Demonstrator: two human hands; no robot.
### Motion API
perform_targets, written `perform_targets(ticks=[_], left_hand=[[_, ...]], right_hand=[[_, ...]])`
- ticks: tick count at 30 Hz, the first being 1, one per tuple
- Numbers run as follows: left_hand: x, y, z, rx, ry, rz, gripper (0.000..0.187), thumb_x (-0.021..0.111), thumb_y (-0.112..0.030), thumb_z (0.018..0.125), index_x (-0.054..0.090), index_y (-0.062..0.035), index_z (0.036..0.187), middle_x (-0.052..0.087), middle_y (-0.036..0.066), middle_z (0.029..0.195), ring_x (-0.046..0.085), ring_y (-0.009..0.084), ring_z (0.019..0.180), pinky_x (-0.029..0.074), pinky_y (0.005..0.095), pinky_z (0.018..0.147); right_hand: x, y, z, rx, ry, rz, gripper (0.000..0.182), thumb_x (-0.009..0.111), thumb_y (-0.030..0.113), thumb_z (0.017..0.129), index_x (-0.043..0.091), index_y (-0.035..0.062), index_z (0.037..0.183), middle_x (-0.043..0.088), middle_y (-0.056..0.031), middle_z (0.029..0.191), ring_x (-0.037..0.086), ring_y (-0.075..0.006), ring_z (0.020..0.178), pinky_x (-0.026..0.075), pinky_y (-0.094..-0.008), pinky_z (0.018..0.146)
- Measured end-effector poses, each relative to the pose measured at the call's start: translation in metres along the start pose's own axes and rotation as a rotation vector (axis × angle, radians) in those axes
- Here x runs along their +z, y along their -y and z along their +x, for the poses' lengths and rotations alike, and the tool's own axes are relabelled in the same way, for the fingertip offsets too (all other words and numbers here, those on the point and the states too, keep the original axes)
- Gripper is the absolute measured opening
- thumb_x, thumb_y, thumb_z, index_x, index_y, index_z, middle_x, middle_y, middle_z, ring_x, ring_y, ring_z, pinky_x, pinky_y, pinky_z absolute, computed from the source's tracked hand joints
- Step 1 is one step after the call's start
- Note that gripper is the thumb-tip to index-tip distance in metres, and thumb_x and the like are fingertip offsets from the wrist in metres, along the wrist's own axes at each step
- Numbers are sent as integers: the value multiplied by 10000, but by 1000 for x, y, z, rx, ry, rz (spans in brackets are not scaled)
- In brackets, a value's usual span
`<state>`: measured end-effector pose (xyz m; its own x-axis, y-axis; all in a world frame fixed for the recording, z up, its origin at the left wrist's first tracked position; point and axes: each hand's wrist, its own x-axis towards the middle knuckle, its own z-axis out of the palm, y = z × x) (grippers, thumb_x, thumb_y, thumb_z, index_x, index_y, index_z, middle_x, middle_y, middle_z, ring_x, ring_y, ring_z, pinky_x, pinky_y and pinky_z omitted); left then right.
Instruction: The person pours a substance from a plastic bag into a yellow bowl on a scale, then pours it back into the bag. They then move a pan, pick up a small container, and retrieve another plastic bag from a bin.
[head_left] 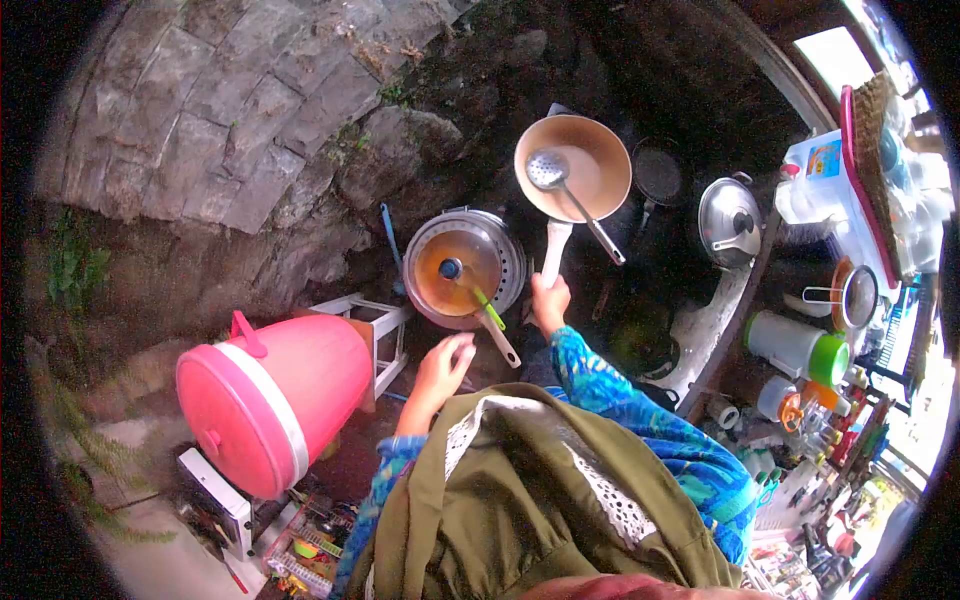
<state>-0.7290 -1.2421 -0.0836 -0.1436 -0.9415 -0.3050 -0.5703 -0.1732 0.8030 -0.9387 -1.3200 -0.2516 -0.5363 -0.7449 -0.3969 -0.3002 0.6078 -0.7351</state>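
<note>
My right hand (pixel 548 304) is closed around the pale handle of a deep tan pan (pixel 607 155). A metal slotted spoon (pixel 547 170) rests in that pan, its handle reaching over the rim. Left of it, a pan under a glass lid (pixel 430 262) sits over a wide metal pot with a perforated rim (pixel 511 262). A green-handled utensil (pixel 482 300) lies by the lid, beside the covered pan's pale handle (pixel 500 340). Just below that handle, my left hand (pixel 443 372) hovers with nothing in it, its fingers loosely extended.
A large pink lidded container (pixel 330 370) stands at left beside a white stool (pixel 385 330). A metal lidded pot (pixel 730 220) and a dark pan (pixel 658 172) are to the right. Farther right, a green-lidded jug (pixel 790 345) and crowded kitchenware line a shelf. A stone wall (pixel 230 110) rises behind.
</note>
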Motion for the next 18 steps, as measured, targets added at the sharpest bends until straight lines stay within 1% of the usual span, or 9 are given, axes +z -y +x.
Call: perform_targets(ticks=[4,6,7,9,11,13,15,16,18], left_hand=[[57,13,42,-160,65,-582,470,521,-258,892,416,19,1257,583,186,1102,566,210,1011,430,308,875],[61,5,42,-206,223,-685,387,542,-260,884,496,41,1122,606,161,1042,577,162,934,453,289,819],[57,-3,31,-302,398,-833,344,556,-254,877,527,37,1058,613,147,1022,581,139,898,463,280,787],[44,-28,-2,-254,350,-935,244,581,-218,862,543,6,950,624,111,967,586,115,819,473,270,712],[14,-26,-32,-275,473,-781,203,585,-176,857,549,4,944,635,96,903,598,135,798,475,271,704],[-1,-11,-60,-27,446,-694,238,549,-186,880,550,1,1028,648,99,919,574,124,879,466,277,753],[-10,12,-81,51,396,-726,177,558,-146,869,551,8,957,645,116,905,608,146,833,481,273,741],[-15,22,-90,18,434,-721,174,557,-145,869,548,6,955,644,116,889,611,153,831,484,281,742],[-25,33,-103,89,464,-627,163,561,-145,864,545,5,927,640,108,828,621,164,790,495,292,722]], right_hand=[[-48,39,-105,-23,192,152,367,647,268,716,598,-6,956,642,-170,816,630,-239,758,482,-358,695],[-64,54,-156,-93,221,128,395,662,233,711,591,-3,1019,646,-137,843,606,-151,782,480,-320,713],[-65,56,-182,-99,210,228,388,666,221,701,594,-7,1007,644,-136,859,609,-156,804,479,-321,730],[-69,43,-222,-329,280,197,451,666,221,700,553,-8,1072,627,-151,940,600,-176,876,466,-326,772],[-66,35,-260,-375,323,273,505,664,219,701,506,-10,1122,597,-170,999,580,-187,924,451,-331,806],[-66,33,-292,-502,529,331,669,668,233,715,349,0,1255,490,-204,1156,494,-219,1061,388,-352,909],[-83,48,-329,-414,720,382,677,668,253,732,328,10,1265,449,-189,1192,444,-228,1114,358,-360,949],[-79,24,-335,-149,792,509,662,669,251,742,333,20,1264,446,-162,1199,423,-227,1137,357,-362,954],[-99,1,-347,49,631,896,587,579,314,789,347,71,1270,450,-154,1205,463,-244,1108,411,-388,901]])
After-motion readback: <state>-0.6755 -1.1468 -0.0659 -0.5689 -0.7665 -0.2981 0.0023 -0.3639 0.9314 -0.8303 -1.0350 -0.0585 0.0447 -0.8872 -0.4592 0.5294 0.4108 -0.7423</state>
